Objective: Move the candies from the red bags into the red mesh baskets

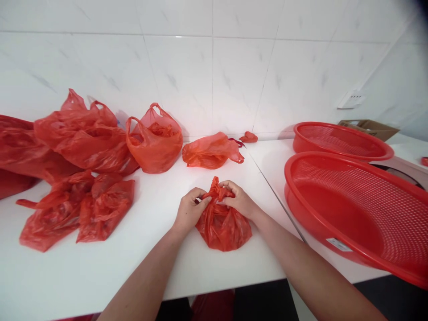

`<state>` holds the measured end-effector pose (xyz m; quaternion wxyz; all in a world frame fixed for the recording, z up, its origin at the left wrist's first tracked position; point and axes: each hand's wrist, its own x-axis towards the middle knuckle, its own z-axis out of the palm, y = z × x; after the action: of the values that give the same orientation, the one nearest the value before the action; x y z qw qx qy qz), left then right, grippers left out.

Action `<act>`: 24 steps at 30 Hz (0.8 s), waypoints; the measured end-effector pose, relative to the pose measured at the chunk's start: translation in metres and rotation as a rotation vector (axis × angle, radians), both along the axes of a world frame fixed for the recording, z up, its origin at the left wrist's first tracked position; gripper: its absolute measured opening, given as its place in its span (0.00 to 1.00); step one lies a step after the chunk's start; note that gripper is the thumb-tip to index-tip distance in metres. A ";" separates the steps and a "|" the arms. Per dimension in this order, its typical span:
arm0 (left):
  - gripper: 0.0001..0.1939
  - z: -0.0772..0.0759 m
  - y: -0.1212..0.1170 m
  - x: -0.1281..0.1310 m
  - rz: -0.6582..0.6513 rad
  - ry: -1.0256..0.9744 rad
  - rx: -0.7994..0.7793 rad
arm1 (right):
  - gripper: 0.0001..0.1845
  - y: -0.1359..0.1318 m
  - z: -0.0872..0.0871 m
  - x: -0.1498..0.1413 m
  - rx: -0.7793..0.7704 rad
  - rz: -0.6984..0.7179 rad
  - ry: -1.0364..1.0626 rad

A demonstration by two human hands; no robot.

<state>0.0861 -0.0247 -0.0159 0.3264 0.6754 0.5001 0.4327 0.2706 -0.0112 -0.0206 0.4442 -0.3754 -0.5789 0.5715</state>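
A red plastic bag (224,225) rests on the white table in front of me, its top gathered and twisted or knotted. My left hand (192,207) pinches the left side of the gathered top between thumb and fingers. On the other side, my right hand (242,200) grips the same top, fingers curled behind it. A tuft of the bag sticks up between my hands. What the bag contains, if anything, cannot be made out. Just beyond lies a loose, crumpled red bag (210,154), touched by neither hand.
Two tied red bags (103,207) lie at the left, with larger full bags (90,138) behind. A bag with upright handles (155,149) stands near the tiled wall. At right are a large red basket (334,214), another basket (341,145) and a cardboard box (377,129).
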 end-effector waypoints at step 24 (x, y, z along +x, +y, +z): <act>0.06 0.002 -0.004 0.001 -0.042 0.061 0.202 | 0.13 -0.001 -0.004 -0.005 0.105 -0.155 -0.200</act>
<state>0.0867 -0.0291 -0.0140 0.2502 0.7279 0.4494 0.4534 0.2657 -0.0123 -0.0250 0.4462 -0.4501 -0.6188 0.4642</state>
